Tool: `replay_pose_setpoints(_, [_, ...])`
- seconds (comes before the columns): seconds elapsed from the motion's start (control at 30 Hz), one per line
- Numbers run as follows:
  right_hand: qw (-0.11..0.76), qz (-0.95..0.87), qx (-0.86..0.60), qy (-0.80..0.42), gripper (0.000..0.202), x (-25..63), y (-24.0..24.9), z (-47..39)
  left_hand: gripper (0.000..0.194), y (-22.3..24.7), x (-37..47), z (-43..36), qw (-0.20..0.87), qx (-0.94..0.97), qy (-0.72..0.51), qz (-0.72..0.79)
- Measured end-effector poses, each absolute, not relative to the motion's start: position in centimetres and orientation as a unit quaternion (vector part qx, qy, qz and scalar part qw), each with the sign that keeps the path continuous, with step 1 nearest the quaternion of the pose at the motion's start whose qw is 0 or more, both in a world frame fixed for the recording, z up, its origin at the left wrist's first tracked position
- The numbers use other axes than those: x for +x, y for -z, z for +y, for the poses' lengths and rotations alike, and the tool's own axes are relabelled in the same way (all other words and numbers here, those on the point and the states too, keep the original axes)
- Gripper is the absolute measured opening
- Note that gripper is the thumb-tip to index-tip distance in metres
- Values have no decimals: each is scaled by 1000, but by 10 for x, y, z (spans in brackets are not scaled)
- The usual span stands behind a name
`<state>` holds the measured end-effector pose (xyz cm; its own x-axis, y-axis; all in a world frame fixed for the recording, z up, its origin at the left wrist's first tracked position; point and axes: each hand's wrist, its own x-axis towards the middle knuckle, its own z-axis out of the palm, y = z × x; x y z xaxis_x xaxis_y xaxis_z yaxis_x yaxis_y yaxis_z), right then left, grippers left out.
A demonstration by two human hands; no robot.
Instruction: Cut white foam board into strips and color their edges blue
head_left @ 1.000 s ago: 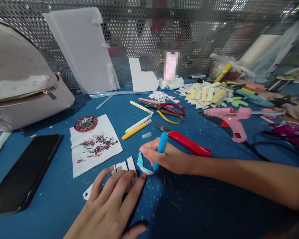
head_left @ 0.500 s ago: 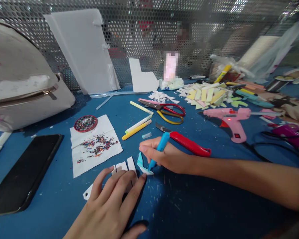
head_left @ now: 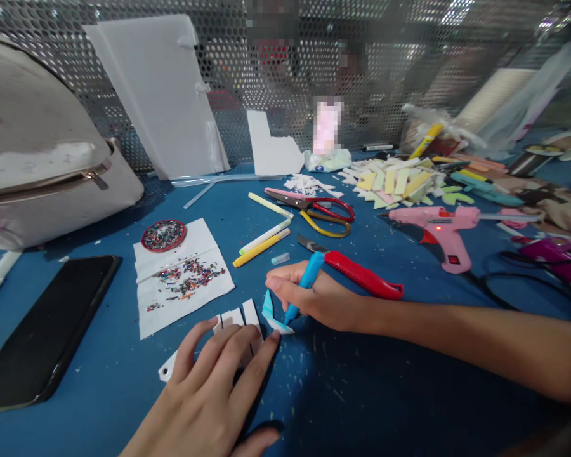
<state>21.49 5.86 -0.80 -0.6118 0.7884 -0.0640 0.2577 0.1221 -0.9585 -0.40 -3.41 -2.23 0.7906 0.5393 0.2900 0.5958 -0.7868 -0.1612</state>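
Observation:
My right hand (head_left: 321, 295) pinches a blue marker (head_left: 310, 271) like a pen, its tip down at a small bent white piece (head_left: 276, 322) partly coloured light blue. My left hand (head_left: 219, 374) lies with fingers spread over several white strips (head_left: 233, 317), which it partly hides. Its index fingertip touches the near edge of the bent piece. A white tab with a hole (head_left: 165, 370) sticks out beside the little finger. Just beyond my right hand lies a red box cutter (head_left: 361, 276), blade out. A small pale marker cap (head_left: 280, 259) rests nearby.
Scissors (head_left: 314, 206) and yellow and green markers (head_left: 261, 247) lie ahead. A pink glue gun (head_left: 438, 222), its light red, and a heap of foam scraps (head_left: 394, 181) are at right. To the left are a paper with bead bits (head_left: 204, 244), a phone (head_left: 47, 330) and a backpack (head_left: 52, 209).
Hardly anything differs. The marker tip has shifted very slightly on the bent piece, while my left hand stays in place.

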Motion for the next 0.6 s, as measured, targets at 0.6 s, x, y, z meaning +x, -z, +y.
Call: replay_pose_setpoints(0.6, [239, -699, -366, -566, 52, 217, 10, 58, 64, 25, -5, -35, 125, -934, 125, -310])
